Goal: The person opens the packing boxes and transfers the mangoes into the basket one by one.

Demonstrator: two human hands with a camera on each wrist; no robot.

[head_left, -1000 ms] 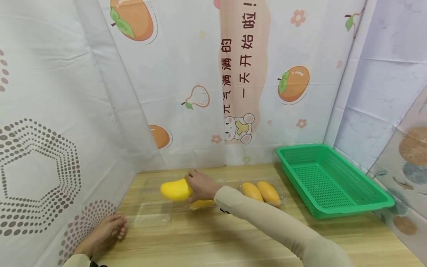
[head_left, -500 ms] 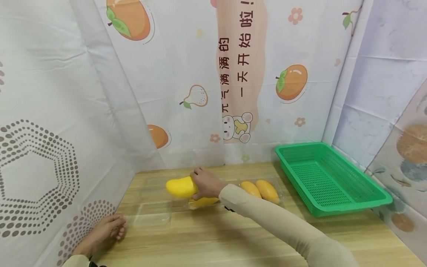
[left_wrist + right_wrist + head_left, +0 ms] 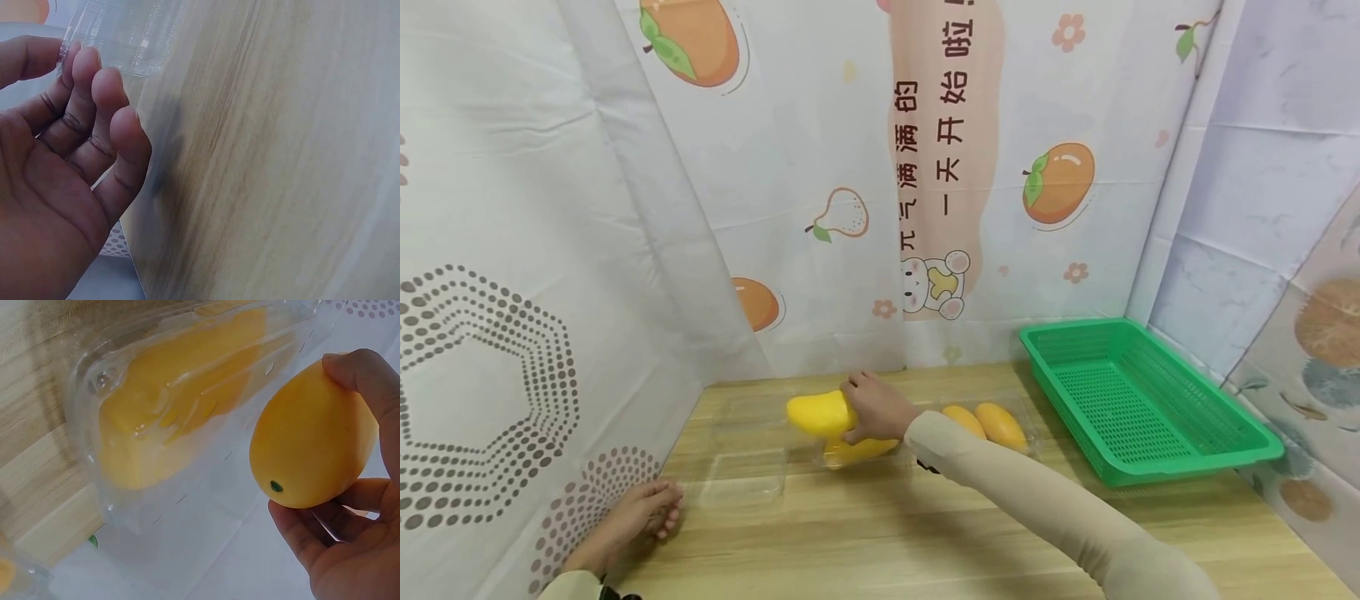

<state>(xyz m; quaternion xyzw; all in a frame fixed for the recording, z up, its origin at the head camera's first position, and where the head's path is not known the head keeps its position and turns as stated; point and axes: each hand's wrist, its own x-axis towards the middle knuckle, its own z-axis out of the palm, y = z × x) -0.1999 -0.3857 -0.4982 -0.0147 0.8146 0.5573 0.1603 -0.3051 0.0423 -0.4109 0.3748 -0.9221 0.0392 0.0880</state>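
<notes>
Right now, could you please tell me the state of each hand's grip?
Left hand: closed, pinching the edge of a clear plastic container.
Right hand: closed, holding a yellow mango.

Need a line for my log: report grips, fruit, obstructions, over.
Right grip holds yellow fruit off the table. Left grip pinches edge of clear container. Packaged fruit nearby; nothing visibly in the way.

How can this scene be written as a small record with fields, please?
Right hand: holds a yellow mango
Held mango is near: the middle clear container, with yellow fruit inside
Left hand: pinches the edge of the left clear container
Right clear container: holds two orange mangoes
Green basket: at the table's right side
</notes>
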